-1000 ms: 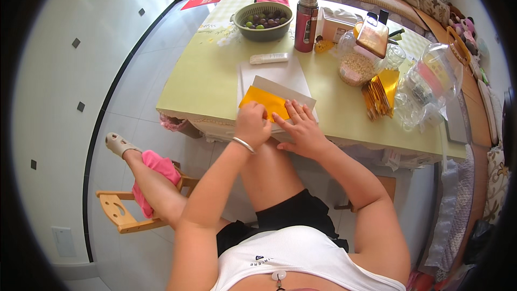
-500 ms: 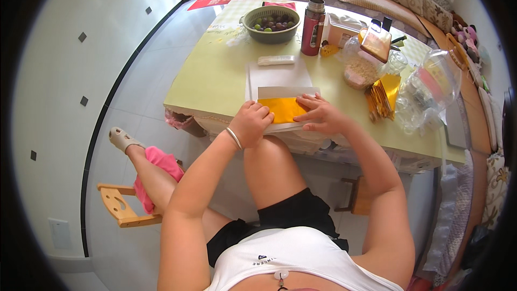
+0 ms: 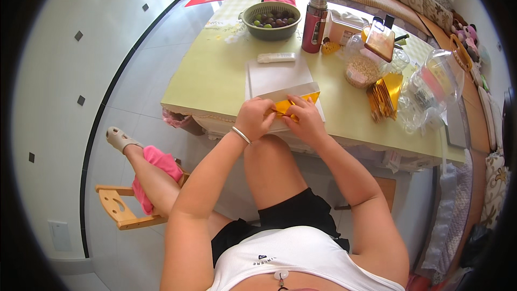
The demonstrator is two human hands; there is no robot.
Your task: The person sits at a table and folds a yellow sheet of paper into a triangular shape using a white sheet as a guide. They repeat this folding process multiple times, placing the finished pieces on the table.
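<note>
A sheet of gold paper (image 3: 283, 105), its far side edged by a pale strip, is held at the near table edge over a stack of white paper (image 3: 279, 77). My left hand (image 3: 255, 117) pinches the sheet's left end, fingers curled. At its middle, my right hand (image 3: 306, 120) grips the sheet between thumb and fingers. The sheet is slightly raised and bent, with its right corner sticking out past my right fingers. My hands cover part of it. A white tube (image 3: 276, 57) lies across the far end of the white stack.
Folded gold papers (image 3: 382, 99) stand bunched at the right, beside a clear plastic bag (image 3: 439, 83) and a jar of beige grains (image 3: 362, 70). Farther back are a colander of grapes (image 3: 271, 21), a red flask (image 3: 314, 24) and a phone (image 3: 380, 40) propped up.
My right hand has moved left and closed on the gold paper, which lay flat before. The sheet is now lifted and bent between both hands.
</note>
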